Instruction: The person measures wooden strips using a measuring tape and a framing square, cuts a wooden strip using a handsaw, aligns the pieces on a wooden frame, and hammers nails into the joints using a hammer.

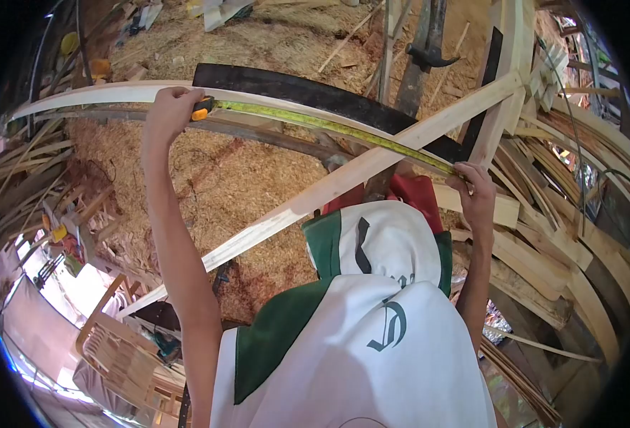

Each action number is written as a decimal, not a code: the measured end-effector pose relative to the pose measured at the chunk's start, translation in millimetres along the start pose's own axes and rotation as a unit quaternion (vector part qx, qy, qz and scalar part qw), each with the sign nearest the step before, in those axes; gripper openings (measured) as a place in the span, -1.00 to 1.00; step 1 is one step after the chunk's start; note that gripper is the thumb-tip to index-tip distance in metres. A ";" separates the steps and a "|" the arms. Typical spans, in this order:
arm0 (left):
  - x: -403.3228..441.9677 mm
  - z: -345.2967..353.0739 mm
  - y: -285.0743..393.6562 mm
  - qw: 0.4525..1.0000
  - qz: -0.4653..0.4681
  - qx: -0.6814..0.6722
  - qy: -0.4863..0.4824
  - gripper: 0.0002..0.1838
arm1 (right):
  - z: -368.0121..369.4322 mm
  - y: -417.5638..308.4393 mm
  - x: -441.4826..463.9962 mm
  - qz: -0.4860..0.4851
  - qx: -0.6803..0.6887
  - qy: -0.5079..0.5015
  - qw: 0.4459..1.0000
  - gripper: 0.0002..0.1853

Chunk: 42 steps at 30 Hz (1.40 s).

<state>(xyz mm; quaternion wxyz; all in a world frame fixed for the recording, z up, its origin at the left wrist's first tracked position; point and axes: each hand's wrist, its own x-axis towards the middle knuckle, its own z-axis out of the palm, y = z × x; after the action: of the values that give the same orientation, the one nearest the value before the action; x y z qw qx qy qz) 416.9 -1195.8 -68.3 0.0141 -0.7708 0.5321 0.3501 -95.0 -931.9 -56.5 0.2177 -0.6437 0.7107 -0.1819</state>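
Observation:
My left hand is closed around a tape measure with an orange and black case, over a long pale wooden strip. From the case the yellow blade runs out to the right along the strip and across a diagonal wooden board. At its far end my right hand pinches the blade's tip between thumb and fingers. Behind the blade lies a dark, flat board, partly covered by the diagonal board.
A hammer rests on a beam at the top. Wood shavings cover the ground. Stacked lumber fills the right side, and more strips lie at the left. A wooden chair stands at the lower left.

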 end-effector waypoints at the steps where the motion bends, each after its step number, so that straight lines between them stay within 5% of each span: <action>1: -5.4 0.4 -7.2 0.999 0.034 -0.026 -0.001 -0.51 | -2.6 5.7 0.8 0.006 0.035 -0.009 0.999 -0.69; 5: -67.8 -0.5 -3.2 0.986 0.076 -0.147 0.017 -0.56 | -25.0 2.1 10.4 0.027 -0.010 -0.075 0.997 -0.73; 9: -122.2 29.2 7.8 0.986 0.025 -0.157 -0.042 -0.52 | -11.9 -85.4 32.3 -0.006 0.156 -0.221 0.963 -0.76; 14: -172.5 68.8 5.2 0.990 0.042 -0.136 -0.016 -0.58 | 36.9 -150.5 46.0 -0.116 0.123 -0.129 0.977 -0.55; 17: -198.0 72.1 -20.0 0.976 0.063 -0.181 0.107 -0.60 | 52.5 -138.9 46.2 -0.171 0.023 -0.098 0.980 -0.42; 20: -231.6 63.4 -41.5 0.956 0.013 -0.284 0.064 -0.63 | 70.3 -113.2 48.7 -0.206 -0.037 -0.066 0.976 -0.39; 22: -248.4 69.0 -62.3 0.894 0.062 -0.420 -0.140 -0.69 | 76.7 -95.2 49.3 -0.229 -0.041 -0.060 0.971 -0.37; 25: -275.7 93.7 -62.0 0.848 -0.051 -0.447 -0.280 -0.74 | 86.1 -87.3 50.1 -0.252 -0.050 -0.033 0.966 -0.35; 28: -279.1 158.2 -87.0 0.833 -0.058 -0.422 -0.352 -0.59 | 91.0 -83.0 46.0 -0.246 -0.063 -0.002 0.967 -0.35; 30: -280.3 189.5 -92.1 0.800 -0.189 -0.530 -0.208 -0.36 | 93.7 -82.2 47.4 -0.244 -0.071 0.007 0.967 -0.34; 31: -278.1 191.9 -92.5 0.798 -0.192 -0.531 -0.210 -0.36 | 94.6 -84.1 48.9 -0.233 -0.060 0.014 0.971 -0.34; 34: -263.0 197.5 -84.1 0.672 -0.126 -0.719 -0.121 -0.14 | 97.6 -94.4 63.4 -0.214 -0.055 0.016 0.975 -0.36; 37: -242.0 193.5 -67.4 0.515 -0.095 -0.845 -0.111 -0.42 | 105.2 -104.8 80.8 -0.204 -0.054 0.022 0.977 -0.39; 42: -203.2 180.4 -52.2 0.541 -0.123 -0.832 -0.024 -0.63 | 110.3 -112.0 103.7 -0.206 -0.062 0.035 0.976 -0.44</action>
<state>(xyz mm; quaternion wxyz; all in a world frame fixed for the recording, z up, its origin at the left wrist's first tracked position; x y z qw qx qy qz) 327.3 -937.3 -110.0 -0.5779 -0.4855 -0.0983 0.6486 50.7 -1044.4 -96.5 0.1107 -0.7820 0.5795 -0.2010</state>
